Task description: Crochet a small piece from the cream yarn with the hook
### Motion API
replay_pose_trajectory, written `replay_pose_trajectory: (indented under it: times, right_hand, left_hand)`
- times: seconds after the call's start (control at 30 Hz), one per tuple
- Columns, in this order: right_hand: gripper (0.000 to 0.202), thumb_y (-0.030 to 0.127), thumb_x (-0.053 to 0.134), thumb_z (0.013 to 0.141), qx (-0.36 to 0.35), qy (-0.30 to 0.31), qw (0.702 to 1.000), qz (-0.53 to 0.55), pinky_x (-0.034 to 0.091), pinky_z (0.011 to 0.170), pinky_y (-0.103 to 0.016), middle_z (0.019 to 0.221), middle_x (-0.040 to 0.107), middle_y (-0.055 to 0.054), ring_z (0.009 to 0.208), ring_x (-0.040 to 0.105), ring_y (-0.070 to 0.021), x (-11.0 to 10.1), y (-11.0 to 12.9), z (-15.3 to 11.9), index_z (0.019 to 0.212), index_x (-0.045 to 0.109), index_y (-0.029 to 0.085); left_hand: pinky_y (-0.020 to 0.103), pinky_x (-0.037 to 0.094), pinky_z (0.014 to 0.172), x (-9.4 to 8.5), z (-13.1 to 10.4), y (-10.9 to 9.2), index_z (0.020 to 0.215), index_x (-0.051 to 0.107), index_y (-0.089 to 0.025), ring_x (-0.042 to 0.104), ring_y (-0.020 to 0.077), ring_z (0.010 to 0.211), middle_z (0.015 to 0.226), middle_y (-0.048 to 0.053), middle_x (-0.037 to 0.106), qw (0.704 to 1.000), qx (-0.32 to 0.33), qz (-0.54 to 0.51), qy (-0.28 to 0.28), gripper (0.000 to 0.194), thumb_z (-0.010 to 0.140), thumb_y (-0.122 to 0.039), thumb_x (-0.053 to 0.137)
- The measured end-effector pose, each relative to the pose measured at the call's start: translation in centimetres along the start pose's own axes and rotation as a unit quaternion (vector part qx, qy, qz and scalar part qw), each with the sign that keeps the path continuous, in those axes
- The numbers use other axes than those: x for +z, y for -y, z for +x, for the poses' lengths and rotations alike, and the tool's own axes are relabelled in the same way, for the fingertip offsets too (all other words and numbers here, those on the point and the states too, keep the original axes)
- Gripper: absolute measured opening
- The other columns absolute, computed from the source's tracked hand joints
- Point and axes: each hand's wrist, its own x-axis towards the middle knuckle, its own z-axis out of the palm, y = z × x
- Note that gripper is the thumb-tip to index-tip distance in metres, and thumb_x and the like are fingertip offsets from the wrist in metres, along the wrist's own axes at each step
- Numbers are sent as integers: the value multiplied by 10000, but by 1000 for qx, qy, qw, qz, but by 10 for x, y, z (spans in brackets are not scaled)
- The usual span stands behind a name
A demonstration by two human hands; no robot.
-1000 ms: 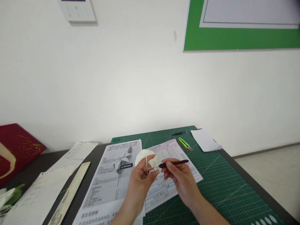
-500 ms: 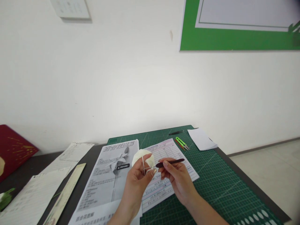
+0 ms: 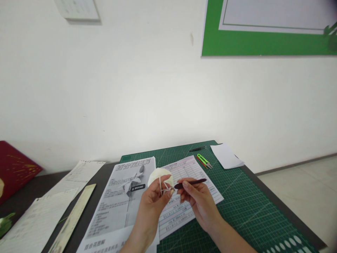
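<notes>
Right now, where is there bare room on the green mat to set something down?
The widest patch of green mat lies between the right forearm and the white paper. A narrower strip runs left of the black tool. The middle is crowded: left hand, right hand, white ball, printed sheet.

This looks like a craft workspace. A green cutting mat (image 3: pixel 250 207) lies on the dark surface (image 3: pixel 39 183) at five o'clock, printed sheets (image 3: pixel 113 207) at seven.

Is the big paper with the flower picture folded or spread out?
Spread out. The paper lies flat, with its flower picture facing up; the bottom runs out of view.
</notes>
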Motion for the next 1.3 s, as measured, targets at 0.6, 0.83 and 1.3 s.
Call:
replay_pose_trajectory:
  times: [0.6,0.83,1.3]
  right_hand:
    - [144,237,703,722,-5,-15,1000,6,465,505,-166,598,702,-32,484,579,-71,-2,1,2,791,708,110]
    - [130,244,659,765,-41,-15,996,-78,457,531,-205,630,690,-28,516,570,-90,-3,-1,3,822,703,136]
    - [322,49,539,797,-336,87,877,-331,481,676,-333,896,658,-74,786,587,-194,-6,-7,-13,1009,674,250]
  left_hand:
    - [325,446,775,10,-6,-4,1206,551,-217,593,174,719,667,-12,635,994,56,58,-68,630,604,-243,732]
    - [305,451,747,9,-5,-1,1218,539,-212,585,165,700,650,-23,607,992,58,70,-82,638,610,-234,728]
    - [201,450,718,8,-1,3,1104,624,-204,576,81,634,597,-50,608,988,-15,-145,-59,532,603,-57,724]
